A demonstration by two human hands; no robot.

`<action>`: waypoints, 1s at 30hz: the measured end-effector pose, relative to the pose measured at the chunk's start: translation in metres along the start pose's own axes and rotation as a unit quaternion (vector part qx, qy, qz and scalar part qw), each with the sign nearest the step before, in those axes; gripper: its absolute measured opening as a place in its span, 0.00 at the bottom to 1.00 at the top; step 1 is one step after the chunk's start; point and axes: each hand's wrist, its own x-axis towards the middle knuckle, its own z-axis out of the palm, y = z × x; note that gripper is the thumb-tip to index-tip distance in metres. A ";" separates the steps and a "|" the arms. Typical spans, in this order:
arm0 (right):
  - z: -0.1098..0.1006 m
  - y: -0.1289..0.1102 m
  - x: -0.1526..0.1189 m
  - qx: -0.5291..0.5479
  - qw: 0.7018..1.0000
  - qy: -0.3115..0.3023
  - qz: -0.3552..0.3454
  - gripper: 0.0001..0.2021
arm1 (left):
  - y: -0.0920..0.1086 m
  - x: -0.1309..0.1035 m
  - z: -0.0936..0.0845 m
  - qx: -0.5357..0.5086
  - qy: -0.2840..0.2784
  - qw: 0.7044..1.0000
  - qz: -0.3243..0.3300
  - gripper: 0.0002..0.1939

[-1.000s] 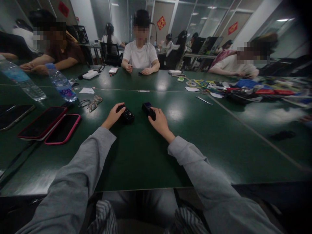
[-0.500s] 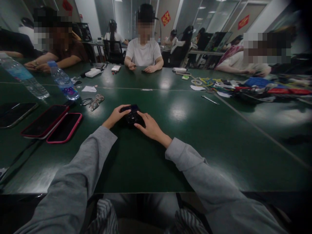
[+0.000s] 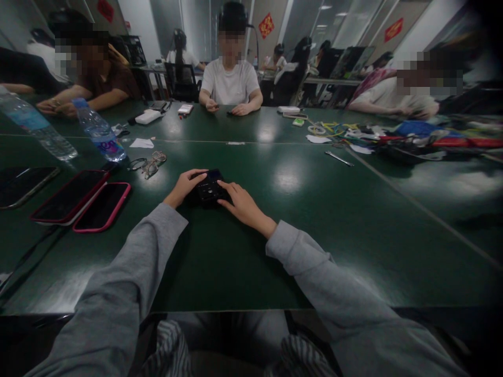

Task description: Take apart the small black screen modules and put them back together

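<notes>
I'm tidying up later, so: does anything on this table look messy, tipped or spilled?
The tangled cables at far right look messiest, heaped loosely. The water bottles at left appear to lean, probably from lens distortion. I see no spill, and nothing odd about the black electronics between the left hand and right hand.

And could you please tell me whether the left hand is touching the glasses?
Apart: the head view shows the green table between the glasses and the left hand, a plainly visible gap.
</notes>
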 end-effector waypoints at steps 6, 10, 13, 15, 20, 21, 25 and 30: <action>0.000 0.000 0.000 -0.006 1.000 0.002 0.006 0.27 | 0.001 0.000 0.000 0.001 0.001 1.000 -0.008 0.24; -0.001 0.000 0.000 -0.009 1.000 0.008 0.006 0.27 | 0.001 0.000 0.000 -0.013 -0.006 1.000 -0.003 0.24; -0.002 -0.001 0.000 -0.012 1.000 0.011 0.005 0.27 | 0.001 0.000 -0.001 -0.017 -0.014 1.000 -0.005 0.25; -0.002 -0.002 0.000 -0.017 1.000 0.011 0.005 0.28 | 0.001 0.000 -0.001 -0.018 -0.017 1.000 -0.009 0.25; -0.002 -0.003 0.000 -0.019 1.000 0.010 0.006 0.27 | 0.001 0.001 0.000 -0.016 -0.015 1.000 -0.003 0.24; -0.002 -0.003 0.000 -0.018 1.000 0.009 0.006 0.27 | 0.000 0.002 0.001 -0.016 -0.015 1.000 -0.002 0.24; -0.002 -0.002 0.000 -0.014 1.000 0.007 -0.002 0.28 | 0.000 0.002 0.001 -0.009 -0.012 1.000 0.000 0.24; -0.002 -0.002 0.000 -0.024 0.999 0.024 -0.009 0.28 | 0.001 0.001 0.000 -0.018 -0.012 1.000 -0.009 0.24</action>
